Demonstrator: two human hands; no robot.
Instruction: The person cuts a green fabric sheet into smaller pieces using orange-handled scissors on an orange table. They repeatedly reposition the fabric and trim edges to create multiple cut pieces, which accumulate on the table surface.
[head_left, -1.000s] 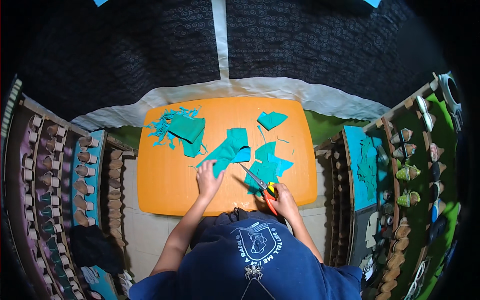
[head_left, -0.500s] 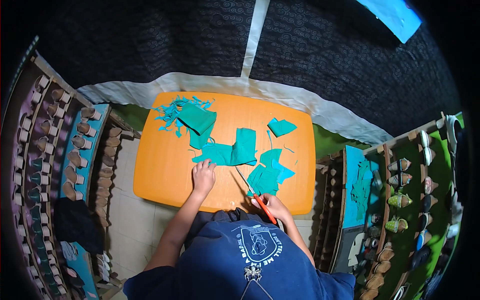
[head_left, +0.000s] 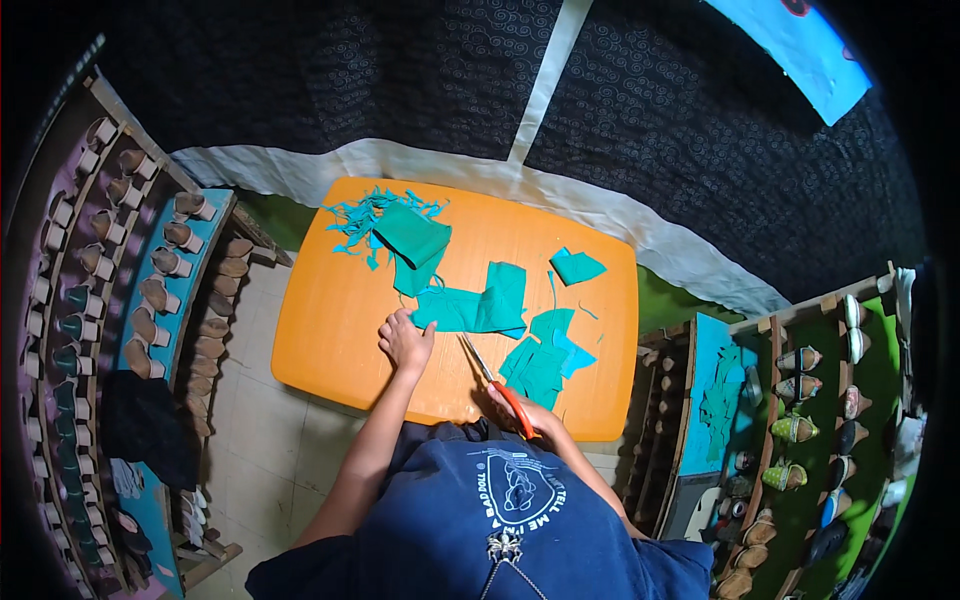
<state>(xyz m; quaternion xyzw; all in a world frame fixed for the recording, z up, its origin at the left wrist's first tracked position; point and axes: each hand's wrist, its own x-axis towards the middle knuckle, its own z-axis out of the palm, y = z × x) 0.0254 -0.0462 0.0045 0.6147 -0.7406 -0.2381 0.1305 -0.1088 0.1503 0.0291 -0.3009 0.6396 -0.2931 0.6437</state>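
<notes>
My right hand [head_left: 513, 408] grips a pair of scissors [head_left: 513, 404] with orange-red handles near the table's front edge. Its metal blades point up and left, with the tips just below a folded green cloth [head_left: 473, 310]. At that cloth's left end is my left hand [head_left: 407, 345], its thumb and fingers apart at the cloth's edge. I cannot tell whether the fingertips press on it. Several cut green pieces [head_left: 533, 372] lie in a pile beside the scissors, with a brighter turquoise piece [head_left: 577, 357] partly under them.
The orange table [head_left: 340, 330] also bears a larger folded green cloth [head_left: 415, 238], a heap of thin scraps [head_left: 372, 215] and a small folded piece [head_left: 577, 266]. Racks of shoe forms [head_left: 150, 295] stand left; shelves with shoes [head_left: 795, 430] stand right. A dark patterned curtain [head_left: 400, 80] hangs behind.
The view has turned slightly. My left hand has shifted to the cloth's left end, its fingers more spread. The scissors stay in my right hand, their tips still near the cloth's lower edge.
</notes>
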